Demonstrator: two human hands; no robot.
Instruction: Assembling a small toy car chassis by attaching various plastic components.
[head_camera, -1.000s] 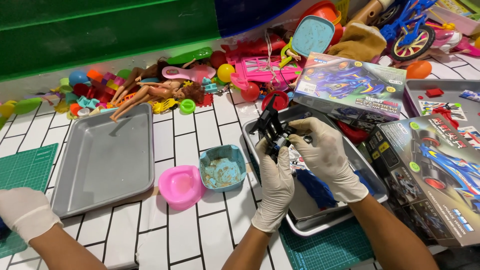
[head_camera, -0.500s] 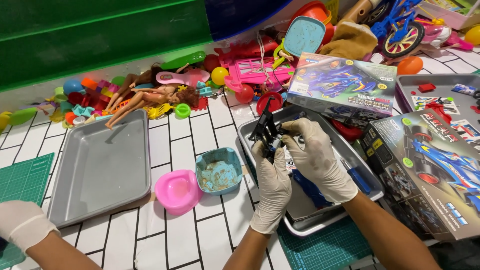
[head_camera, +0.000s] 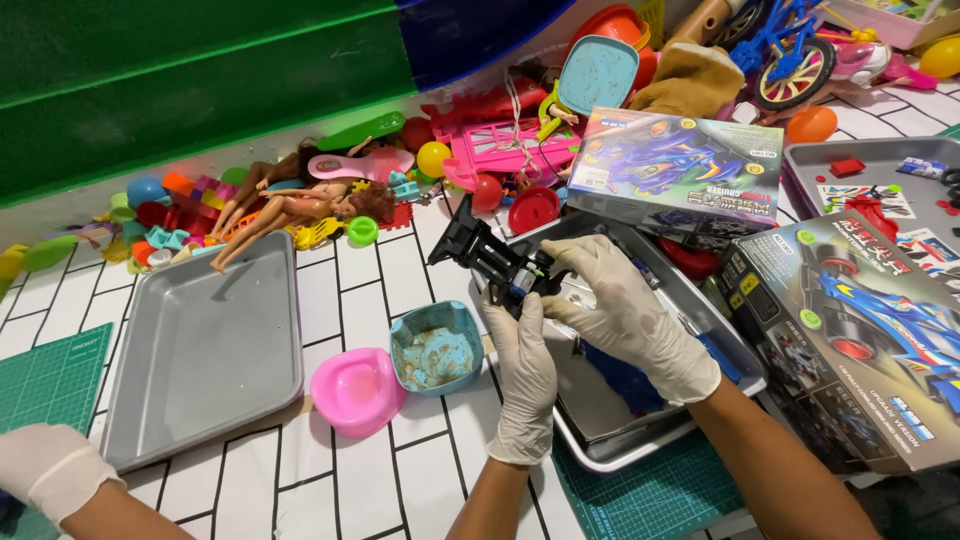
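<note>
Both my hands wear white gloves and hold a black toy car chassis (head_camera: 487, 251) above the left end of a metal tray (head_camera: 640, 440). My left hand (head_camera: 524, 378) grips the chassis from below, fingers wrapped around its near end. From the right, the fingertips of my right hand (head_camera: 622, 312) press on the chassis's near end, where a small silver and blue part shows. The chassis's far end points up and to the left.
An empty grey tray (head_camera: 205, 350), a pink toy potty (head_camera: 355, 390) and a blue bowl (head_camera: 437, 346) sit on the left. Two toy car boxes (head_camera: 680, 168) (head_camera: 860, 330) lie on the right. Dolls and small toys crowd the back wall. Another person's gloved hand (head_camera: 45, 470) rests at bottom left.
The chassis has turned in my hands so its far end now sticks out further to the left. Both hands keep their grip.
</note>
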